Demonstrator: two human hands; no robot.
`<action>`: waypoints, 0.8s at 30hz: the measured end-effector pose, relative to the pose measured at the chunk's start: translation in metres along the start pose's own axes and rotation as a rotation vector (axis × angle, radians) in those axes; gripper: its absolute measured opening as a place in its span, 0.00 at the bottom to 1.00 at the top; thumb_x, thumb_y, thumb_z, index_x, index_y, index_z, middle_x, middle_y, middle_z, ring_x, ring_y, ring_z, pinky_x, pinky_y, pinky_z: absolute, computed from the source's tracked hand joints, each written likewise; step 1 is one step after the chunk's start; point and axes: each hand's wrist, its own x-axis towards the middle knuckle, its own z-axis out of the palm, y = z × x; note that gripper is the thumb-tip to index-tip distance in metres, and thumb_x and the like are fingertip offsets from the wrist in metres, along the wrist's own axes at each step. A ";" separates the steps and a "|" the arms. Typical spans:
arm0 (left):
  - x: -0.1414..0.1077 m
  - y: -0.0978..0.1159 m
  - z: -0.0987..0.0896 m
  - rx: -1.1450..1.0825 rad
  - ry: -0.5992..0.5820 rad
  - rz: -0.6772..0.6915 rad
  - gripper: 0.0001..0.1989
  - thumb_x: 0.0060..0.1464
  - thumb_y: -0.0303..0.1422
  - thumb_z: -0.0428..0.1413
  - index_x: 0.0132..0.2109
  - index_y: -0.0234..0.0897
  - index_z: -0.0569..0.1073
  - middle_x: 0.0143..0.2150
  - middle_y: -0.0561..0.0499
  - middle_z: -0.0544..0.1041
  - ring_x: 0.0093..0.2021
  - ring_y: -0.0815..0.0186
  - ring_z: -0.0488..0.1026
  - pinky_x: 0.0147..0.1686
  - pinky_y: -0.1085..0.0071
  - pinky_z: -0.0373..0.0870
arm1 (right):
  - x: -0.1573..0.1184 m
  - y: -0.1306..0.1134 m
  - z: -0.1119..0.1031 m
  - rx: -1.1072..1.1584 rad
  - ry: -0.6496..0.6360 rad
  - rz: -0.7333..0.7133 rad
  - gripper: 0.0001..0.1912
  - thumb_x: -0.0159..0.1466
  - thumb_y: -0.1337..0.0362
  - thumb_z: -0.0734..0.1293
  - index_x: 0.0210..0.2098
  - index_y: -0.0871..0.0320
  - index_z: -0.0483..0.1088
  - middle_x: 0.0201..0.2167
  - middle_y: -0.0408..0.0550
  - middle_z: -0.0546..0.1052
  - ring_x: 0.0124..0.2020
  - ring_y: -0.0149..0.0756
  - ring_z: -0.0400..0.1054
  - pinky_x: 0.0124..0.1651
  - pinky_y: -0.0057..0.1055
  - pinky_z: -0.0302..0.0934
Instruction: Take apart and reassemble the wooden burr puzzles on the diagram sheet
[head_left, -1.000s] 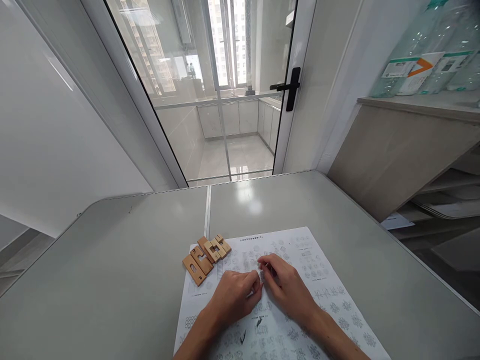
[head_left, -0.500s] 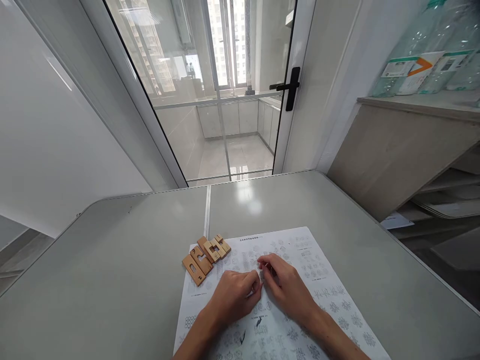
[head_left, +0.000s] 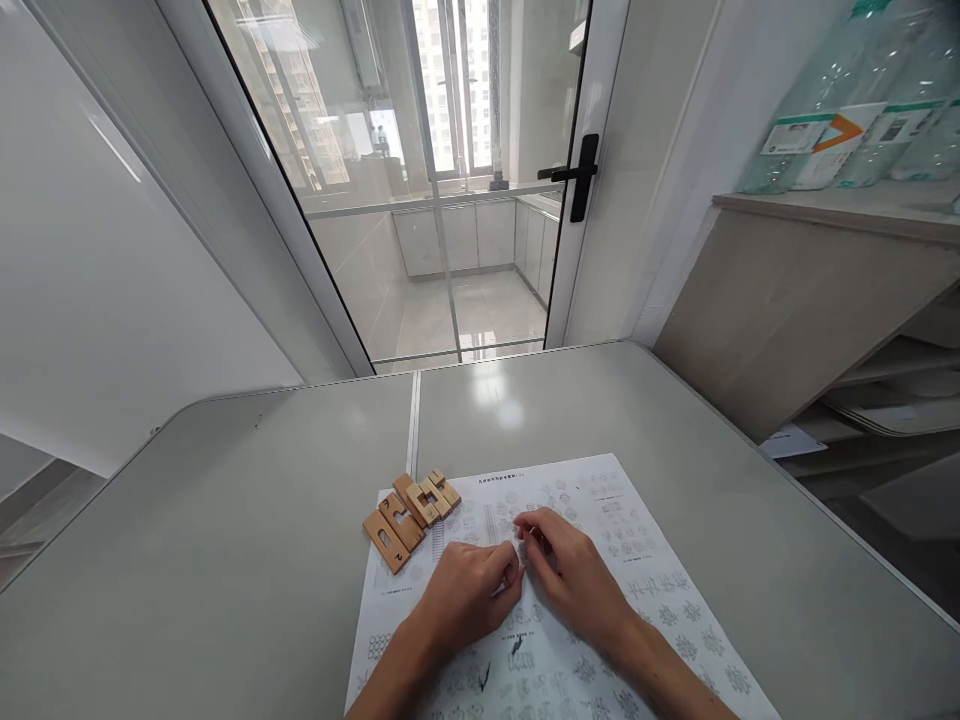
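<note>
My left hand (head_left: 474, 590) rests on a large printed sheet (head_left: 420, 640), its fingers curled closed with nothing visible in them. Beside it, almost touching at the fingertips, my right hand (head_left: 574, 570) lies on the same sheet with its fingers bent and slightly apart, holding nothing. Several flat wooden puzzle pieces with cut-outs sit in a slanting row at the sheet's upper left corner, among them a darker piece marked with a numeral (head_left: 386, 542) and a lighter piece (head_left: 424, 503). The paper carries small grey line drawings.
The grey table (head_left: 225, 540) reaches to a glass door with a black handle (head_left: 583, 178). At the right, plastic bottles (head_left: 825, 140) stand on a shelf (head_left: 840, 210) above the table's level.
</note>
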 end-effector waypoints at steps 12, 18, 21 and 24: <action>0.000 -0.001 0.002 0.002 -0.004 0.004 0.10 0.61 0.25 0.52 0.32 0.40 0.64 0.21 0.58 0.73 0.19 0.70 0.70 0.23 0.72 0.53 | 0.000 0.002 0.000 0.000 -0.008 -0.004 0.11 0.74 0.69 0.58 0.49 0.52 0.69 0.41 0.47 0.78 0.40 0.40 0.75 0.42 0.37 0.70; 0.001 0.000 0.000 -0.010 -0.004 -0.002 0.09 0.61 0.25 0.52 0.32 0.40 0.65 0.21 0.58 0.73 0.19 0.69 0.70 0.23 0.71 0.54 | 0.001 0.004 0.001 0.000 0.001 -0.009 0.11 0.73 0.69 0.58 0.49 0.52 0.70 0.42 0.47 0.79 0.41 0.40 0.75 0.43 0.36 0.70; 0.001 0.000 0.000 -0.020 -0.005 0.001 0.09 0.62 0.25 0.52 0.33 0.40 0.65 0.21 0.58 0.73 0.19 0.70 0.70 0.23 0.72 0.54 | 0.001 0.004 0.000 -0.003 0.001 -0.004 0.11 0.74 0.68 0.58 0.49 0.52 0.70 0.42 0.47 0.79 0.41 0.40 0.75 0.43 0.36 0.70; 0.002 -0.001 -0.001 -0.031 -0.003 0.004 0.09 0.62 0.25 0.52 0.33 0.40 0.64 0.21 0.59 0.72 0.19 0.70 0.69 0.23 0.72 0.55 | 0.002 0.004 0.000 -0.004 0.004 -0.002 0.11 0.73 0.68 0.58 0.48 0.52 0.70 0.42 0.47 0.79 0.41 0.40 0.75 0.44 0.36 0.70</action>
